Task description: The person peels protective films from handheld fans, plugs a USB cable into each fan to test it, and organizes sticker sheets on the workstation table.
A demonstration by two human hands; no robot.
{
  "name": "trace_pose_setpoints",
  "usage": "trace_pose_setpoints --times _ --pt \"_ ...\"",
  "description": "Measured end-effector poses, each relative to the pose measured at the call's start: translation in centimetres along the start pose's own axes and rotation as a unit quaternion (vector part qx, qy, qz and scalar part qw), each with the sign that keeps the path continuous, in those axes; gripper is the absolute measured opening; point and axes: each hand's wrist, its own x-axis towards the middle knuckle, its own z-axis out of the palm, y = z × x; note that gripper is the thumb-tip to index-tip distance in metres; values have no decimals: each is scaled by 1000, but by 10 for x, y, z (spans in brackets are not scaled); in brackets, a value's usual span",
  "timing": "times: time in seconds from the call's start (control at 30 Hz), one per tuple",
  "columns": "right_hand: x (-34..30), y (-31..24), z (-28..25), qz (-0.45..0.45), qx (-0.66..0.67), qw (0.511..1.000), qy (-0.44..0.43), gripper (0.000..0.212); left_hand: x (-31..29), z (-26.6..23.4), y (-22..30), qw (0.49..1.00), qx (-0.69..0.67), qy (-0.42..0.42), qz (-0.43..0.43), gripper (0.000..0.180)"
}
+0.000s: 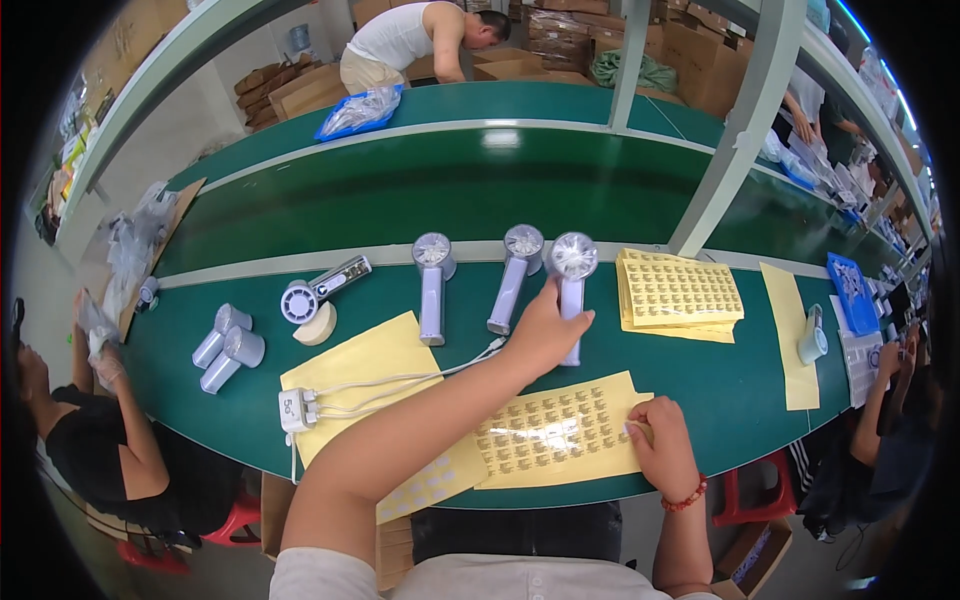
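My left hand [548,335] reaches across the green table and is closed around the handle of a lavender handheld fan [574,258], whose round head points away from me. Two similar fans [432,290] lie just left of it, one of them the nearer neighbour [518,265]. By the near table edge, my right hand [664,440] has its fingers closed at the right corner of a yellow sheet of small stickers [550,430]. What lies between those fingertips is partly hidden. A white charger [296,410] with white cables rests on another yellow sheet [370,355] beneath my left forearm.
At the left are more lavender fans [240,346], an opened fan with exposed inner parts [300,300] and a cream disc [316,325]. A sticker stack [680,295], a mint fan [812,338] and a blue tray [850,290] stand right. A grey post [735,140] rises beyond. Co-workers sit at both sides.
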Motion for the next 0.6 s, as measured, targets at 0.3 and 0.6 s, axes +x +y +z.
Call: trace_pose_setpoints --times 0.3,0.6 --pt "12 -10 -8 8 49 999 -21 21 54 15 -43 978 137 101 117 60" --pt "85 -20 19 -271 -236 931 -57 42 18 -37 -1 912 339 182 141 59"
